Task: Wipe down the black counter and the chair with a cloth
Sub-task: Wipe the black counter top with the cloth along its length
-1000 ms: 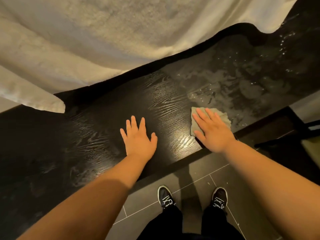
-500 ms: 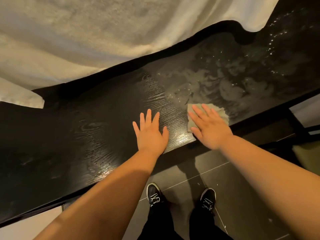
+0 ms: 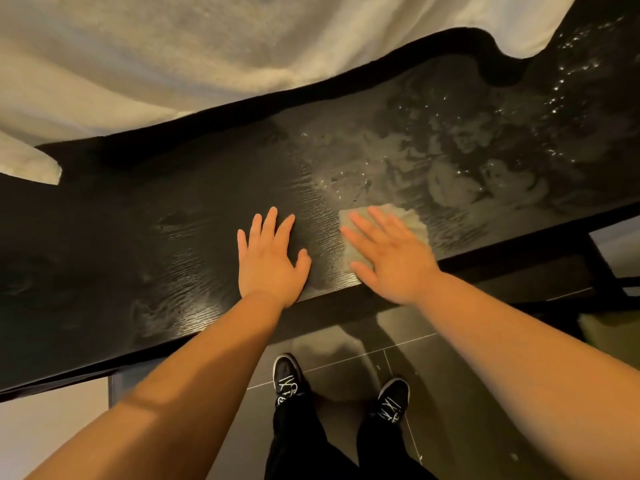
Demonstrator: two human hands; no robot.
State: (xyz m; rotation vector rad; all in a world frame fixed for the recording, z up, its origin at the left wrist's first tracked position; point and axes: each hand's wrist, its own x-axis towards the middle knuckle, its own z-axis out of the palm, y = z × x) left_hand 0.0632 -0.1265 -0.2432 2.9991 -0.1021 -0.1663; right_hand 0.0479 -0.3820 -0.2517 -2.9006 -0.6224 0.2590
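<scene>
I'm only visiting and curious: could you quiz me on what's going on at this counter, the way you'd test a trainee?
1. True or false: the left hand lies flat on the black wood-grain counter, holding nothing.
2. Which hand presses the pale grey cloth onto the counter? A) left hand B) right hand C) neither
3. Fill in: the wet smears and droplets lie mostly to the person's ___ of the cloth.

Key: 1 true; 2 B; 3 right.
</scene>
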